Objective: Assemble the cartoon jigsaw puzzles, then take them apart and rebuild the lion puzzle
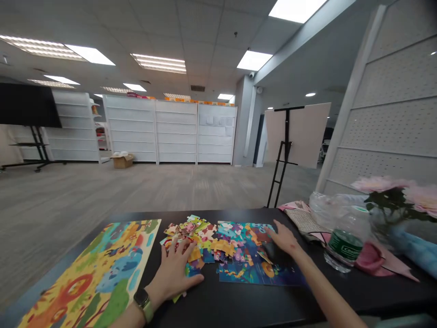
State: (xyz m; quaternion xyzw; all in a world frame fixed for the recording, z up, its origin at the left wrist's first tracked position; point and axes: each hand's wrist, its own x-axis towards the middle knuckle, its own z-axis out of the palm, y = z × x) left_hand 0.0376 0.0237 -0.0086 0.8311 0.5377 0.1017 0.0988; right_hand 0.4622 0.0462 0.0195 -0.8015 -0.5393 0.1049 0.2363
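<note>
Puzzle pieces [205, 231] lie loosely heaped on the dark surface [205, 307], just ahead of the left hand [176, 264] and to the left of the right hand [283, 238]. The left hand is nearer: fingers spread over the heap's near left edge, nothing visibly clamped. The right hand is positioned over the far right part of the blue puzzle [235, 272], its visible fingertips apart; I cannot tell whether anything sits beneath it. Blue puzzle: right of the heap, long axis running left to right. Picture board [114, 259]: flat, left of the left hand. Labelling: the bottle [336, 263] carries a green label [345, 244] with white lettering; I read an initial "C", the remainder being too small.
</note>
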